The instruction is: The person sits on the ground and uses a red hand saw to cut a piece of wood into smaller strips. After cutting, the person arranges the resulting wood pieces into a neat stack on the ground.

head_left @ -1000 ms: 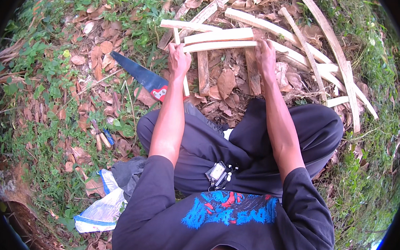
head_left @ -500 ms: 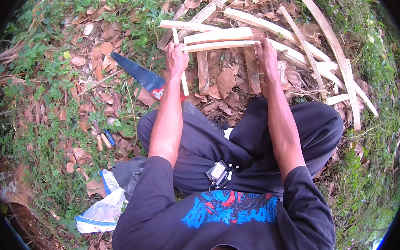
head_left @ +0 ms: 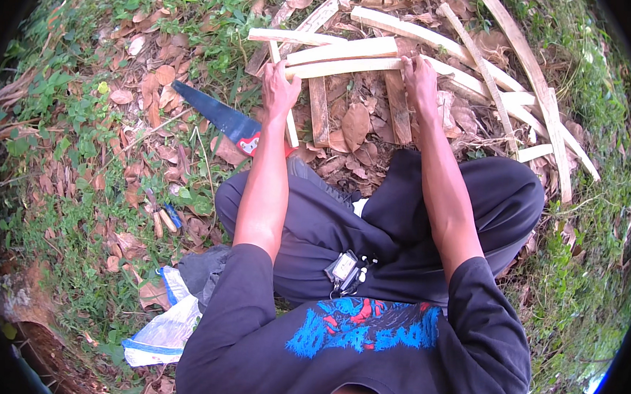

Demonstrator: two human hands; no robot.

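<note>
A pale wooden strip (head_left: 345, 68) lies crosswise in front of me, spanning between my two hands. Its left end is in the fingers of my left hand (head_left: 278, 92), the thumb showing on the near side. At the other end, my right hand (head_left: 419, 80) pinches the strip. Just beyond it, a second pale wooden strip (head_left: 342, 50) runs nearly parallel. Beneath them two short wooden pieces, a left one (head_left: 319, 114) and a right one (head_left: 398, 112), point toward me. A thin upright stick (head_left: 291, 129) passes beside my left wrist.
A handsaw (head_left: 219, 113) with a red and white handle lies left of my left forearm. Small hand tools (head_left: 161, 218) rest in the grass, near a white plastic bag (head_left: 166, 332). Several long wooden strips (head_left: 519, 54) spread at the far right. A small device (head_left: 344, 269) sits on my lap.
The near strip has rolled in my hands, so a broader face of it now shows. My left thumb has shifted outward along the strip's near side.
</note>
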